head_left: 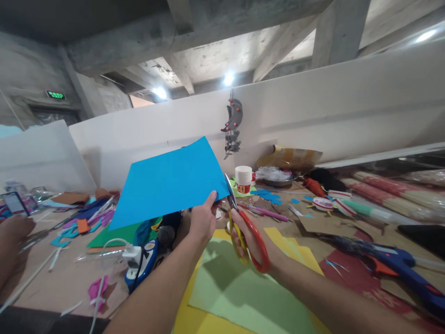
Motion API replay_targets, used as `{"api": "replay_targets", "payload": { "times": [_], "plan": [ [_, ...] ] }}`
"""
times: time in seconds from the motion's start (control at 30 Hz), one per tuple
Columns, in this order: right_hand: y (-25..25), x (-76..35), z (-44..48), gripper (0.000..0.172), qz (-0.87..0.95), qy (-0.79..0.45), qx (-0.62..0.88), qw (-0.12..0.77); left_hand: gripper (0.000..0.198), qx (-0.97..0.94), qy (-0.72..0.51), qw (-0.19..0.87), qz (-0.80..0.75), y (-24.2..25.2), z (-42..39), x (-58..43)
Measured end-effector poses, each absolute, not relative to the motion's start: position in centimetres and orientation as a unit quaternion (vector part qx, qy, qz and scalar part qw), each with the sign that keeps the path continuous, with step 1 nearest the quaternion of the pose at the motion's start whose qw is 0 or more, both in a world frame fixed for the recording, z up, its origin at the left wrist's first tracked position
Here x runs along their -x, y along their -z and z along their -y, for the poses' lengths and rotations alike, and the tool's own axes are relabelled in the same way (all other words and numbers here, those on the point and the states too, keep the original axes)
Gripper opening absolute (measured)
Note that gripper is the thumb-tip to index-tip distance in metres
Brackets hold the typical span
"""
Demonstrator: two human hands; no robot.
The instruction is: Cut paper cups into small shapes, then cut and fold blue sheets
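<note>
A large blue sheet of craft paper (167, 183) is held up in the air by its near right edge. My left hand (203, 218) pinches that edge, thumb on top. In my right hand (250, 236) is a pair of scissors (256, 241) with red and yellow handles, fingers through the loops. The scissor blades reach the right corner of the blue sheet, pointing up and away; whether they are cutting into it I cannot tell. Beneath both hands lie a pale green sheet (236, 287) and yellow sheets (208, 320).
A blue glue gun (389, 260) lies at right. Stacked paper cups (243, 176) stand behind the scissors. Left of my forearm is a blue power strip (146, 262) with a plugged-in charger and white cable. Another person's hand (17, 232) is beside a phone (15, 204) at far left.
</note>
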State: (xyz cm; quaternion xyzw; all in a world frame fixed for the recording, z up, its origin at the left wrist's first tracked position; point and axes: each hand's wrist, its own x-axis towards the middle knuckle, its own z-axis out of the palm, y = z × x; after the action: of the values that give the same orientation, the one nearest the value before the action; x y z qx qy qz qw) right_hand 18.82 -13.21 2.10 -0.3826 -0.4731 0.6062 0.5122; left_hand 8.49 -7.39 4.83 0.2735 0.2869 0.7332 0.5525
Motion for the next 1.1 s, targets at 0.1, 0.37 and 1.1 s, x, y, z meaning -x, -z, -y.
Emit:
{"api": "replay_targets", "payload": {
  "times": [0.1, 0.37, 1.1],
  "plan": [
    [-2.06, -18.89, 12.97, 0.049, 0.481, -0.598, 0.371, 0.523, 0.016, -0.275, -0.730, 0.549, -0.299, -5.00, 7.77, -8.70],
    [-2.31, -18.93, 13.42, 0.048, 0.479, -0.598, 0.353, 0.537, 0.017, -0.289, -0.725, 0.551, -0.296, -5.00, 8.02, -8.85],
    [-2.79, -18.82, 13.67, 0.048, 0.451, -0.609, 0.388, 0.524, 0.019, -0.304, -0.706, 0.557, -0.315, -4.66, 7.84, -8.58]
  ]
}}
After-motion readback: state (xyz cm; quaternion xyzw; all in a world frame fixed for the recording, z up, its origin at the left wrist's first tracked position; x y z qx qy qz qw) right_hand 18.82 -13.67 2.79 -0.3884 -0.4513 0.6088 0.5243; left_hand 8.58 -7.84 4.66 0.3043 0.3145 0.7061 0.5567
